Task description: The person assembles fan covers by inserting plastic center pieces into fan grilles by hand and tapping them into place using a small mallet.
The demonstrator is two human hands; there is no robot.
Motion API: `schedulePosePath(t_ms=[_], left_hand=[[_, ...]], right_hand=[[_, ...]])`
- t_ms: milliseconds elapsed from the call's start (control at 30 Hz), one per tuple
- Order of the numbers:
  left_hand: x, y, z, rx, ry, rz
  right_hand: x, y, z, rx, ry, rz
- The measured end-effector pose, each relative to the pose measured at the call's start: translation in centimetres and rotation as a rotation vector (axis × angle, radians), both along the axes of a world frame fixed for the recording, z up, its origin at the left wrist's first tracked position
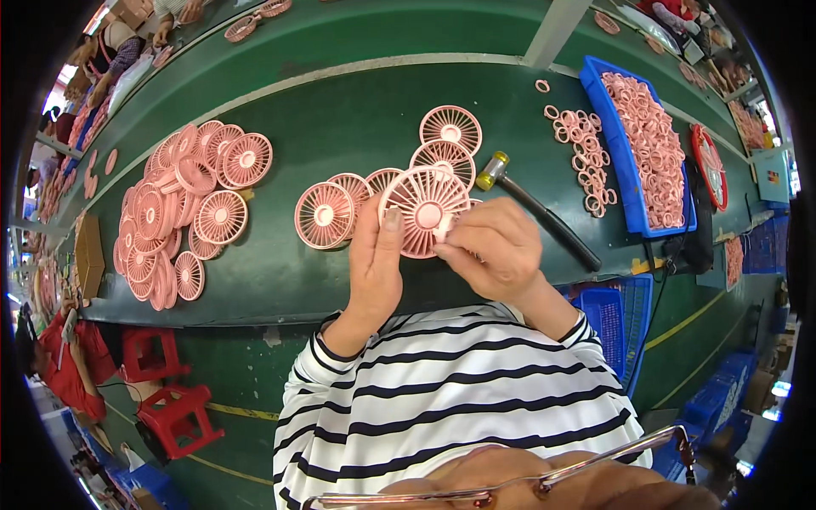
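Over the near edge of the green table, my left hand (374,265) grips a pink spoked fan grille (418,189) by its left rim, thumb on the front. The grille is tilted up, with its round hub showing. My right hand (503,246) is closed in a pinch by the hub's lower right, on a small pale piece (444,226) mostly covered by the fingers. Behind the held grille, more pink grilles (324,215) lie overlapping to the left, and others (450,129) lie beyond it. A hammer (544,212) with a yellowish head and black handle rests right of my right hand.
A large heap of pink grilles (151,214) covers the table's left part. Loose pink rings (586,161) lie at the right, beside a blue tray (627,174) full of rings. A red-rimmed round item (699,166) stands past it. Blue crates and red stools are below; other people work around.
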State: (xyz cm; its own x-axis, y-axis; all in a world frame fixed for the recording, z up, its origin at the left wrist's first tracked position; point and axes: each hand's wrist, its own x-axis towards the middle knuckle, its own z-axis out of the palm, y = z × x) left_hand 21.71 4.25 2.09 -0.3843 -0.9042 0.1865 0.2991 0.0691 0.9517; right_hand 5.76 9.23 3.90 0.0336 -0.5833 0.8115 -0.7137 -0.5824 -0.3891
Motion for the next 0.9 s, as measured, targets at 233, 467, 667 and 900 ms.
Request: schedulePosePath(t_ms=[233,467,667,900], left_hand=[[-0.2,1.0,-1.9,-0.062,-0.023,-0.04],[-0.5,1.0,-2.1,-0.029,-0.04,0.038],[1.8,0.4,0.2,0.247,0.18,-0.356],[1.7,1.6,0.5,0.247,-0.023,-0.412]], right_hand=[[1.5,-1.3,-1.2,0.154,0.065,-0.173],[2.6,-0.9,-2.3,0.084,0.02,-0.348],[0.1,0.5,-0.2,0.131,0.206,-0.113],[-1.4,2.1,-0.6,0.407,-0.105,0.374]])
